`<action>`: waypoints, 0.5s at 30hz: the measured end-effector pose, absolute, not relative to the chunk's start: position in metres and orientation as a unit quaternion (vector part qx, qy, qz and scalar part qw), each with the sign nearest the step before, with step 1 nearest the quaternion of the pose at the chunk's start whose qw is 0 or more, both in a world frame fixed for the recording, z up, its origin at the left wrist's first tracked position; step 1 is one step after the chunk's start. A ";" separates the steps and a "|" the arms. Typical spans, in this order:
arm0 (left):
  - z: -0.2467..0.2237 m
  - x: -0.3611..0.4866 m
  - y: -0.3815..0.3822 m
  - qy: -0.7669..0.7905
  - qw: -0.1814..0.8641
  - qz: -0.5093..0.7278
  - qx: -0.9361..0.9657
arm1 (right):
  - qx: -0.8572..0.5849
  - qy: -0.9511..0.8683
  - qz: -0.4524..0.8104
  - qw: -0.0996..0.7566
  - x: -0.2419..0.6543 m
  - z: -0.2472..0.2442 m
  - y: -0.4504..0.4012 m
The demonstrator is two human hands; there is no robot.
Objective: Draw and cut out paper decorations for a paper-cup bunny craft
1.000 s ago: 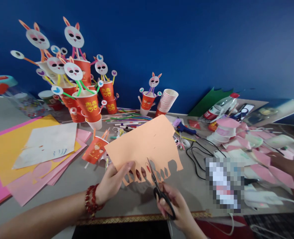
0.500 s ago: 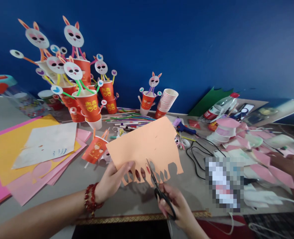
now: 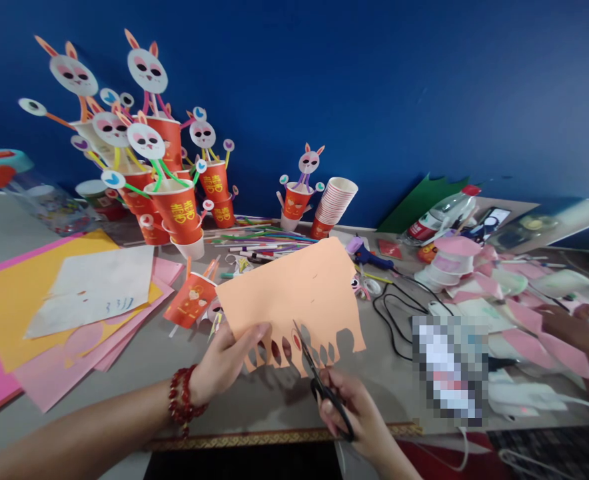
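Note:
An orange sheet of paper [image 3: 289,287] is held up over the table, its lower edge notched by several cut-out leaf shapes. My left hand [image 3: 227,357] pinches its lower left part, thumb on top. Black-handled scissors [image 3: 319,383] are gripped in my right hand [image 3: 352,407], with fingers through the loops. Their blades reach the paper's lower edge beside a small red-orange oval drawn or lying on it. Just left of the sheet a red paper cup [image 3: 192,300] lies tilted with orange pipe cleaners sticking out.
Several rabbit-faced paper cups [image 3: 177,207] stand at back left, near a stack of cups [image 3: 335,203]. Coloured sheets [image 3: 4,320] lie at left. A blue glue gun [image 3: 374,255] with a black cord and a bottle [image 3: 442,217] are to the right. Another person's hand [image 3: 567,333] is at far right.
The orange paper has shifted and tilted very slightly in my left hand. The scissors stay at almost the same spot on its lower edge.

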State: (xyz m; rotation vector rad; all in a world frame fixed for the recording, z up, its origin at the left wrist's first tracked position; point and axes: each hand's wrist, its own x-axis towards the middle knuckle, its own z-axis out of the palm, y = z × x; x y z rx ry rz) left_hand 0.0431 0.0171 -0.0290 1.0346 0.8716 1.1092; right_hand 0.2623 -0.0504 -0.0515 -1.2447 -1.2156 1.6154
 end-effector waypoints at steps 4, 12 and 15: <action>-0.029 0.042 0.018 0.387 0.636 0.480 0.465 | -0.489 -0.475 0.626 0.379 0.262 -0.052 -0.050; -0.026 0.043 0.019 0.404 0.625 0.491 0.453 | -0.492 -0.481 0.623 0.371 0.263 -0.052 -0.050; -0.025 0.042 0.019 0.398 0.637 0.482 0.451 | -0.488 -0.484 0.623 0.373 0.263 -0.048 -0.049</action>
